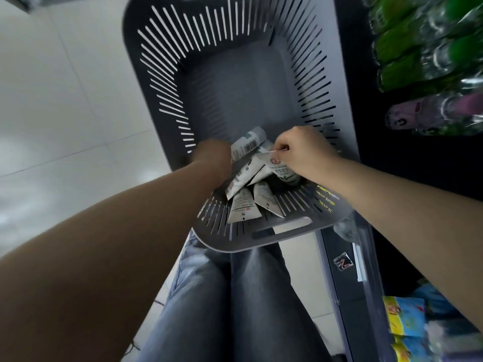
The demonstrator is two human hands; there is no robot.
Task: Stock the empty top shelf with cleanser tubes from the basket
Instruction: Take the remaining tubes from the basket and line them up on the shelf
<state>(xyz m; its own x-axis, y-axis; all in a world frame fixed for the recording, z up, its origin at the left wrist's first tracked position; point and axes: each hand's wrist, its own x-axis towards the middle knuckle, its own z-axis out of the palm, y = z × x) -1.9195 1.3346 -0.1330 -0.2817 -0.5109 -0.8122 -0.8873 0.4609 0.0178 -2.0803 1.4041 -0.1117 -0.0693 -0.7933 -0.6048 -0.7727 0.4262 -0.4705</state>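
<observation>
A grey slotted basket point(162, 48) stands on the pale tiled floor point(52, 100), just beside the dark base of a shelf unit point(347, 283) along its right side. All the white cleanser tubes lie heaped at the basket's near end, and the far part of its bottom is bare. Both hands reach down into that near end. The left hand point(213, 155) sits by the left wall with its fingers curled round the lower part of a barcoded tube point(248, 145), which sticks up and away from the fist; the fingertips themselves are hidden. The right hand point(305, 152), nearer the right wall, pinches the flat crimped end of a red-marked tube point(277, 165) between thumb and forefinger, its cap end pointing down into the pile. Three loose tubes point(243, 207) lean against the near wall below the hands, crimped ends towards the near rim. Green bottles point(418, 48) and a purple pack point(431, 113) lie blurred on the shelves at right. Legs in grey jeans point(235, 296) stand below the basket's near rim.
</observation>
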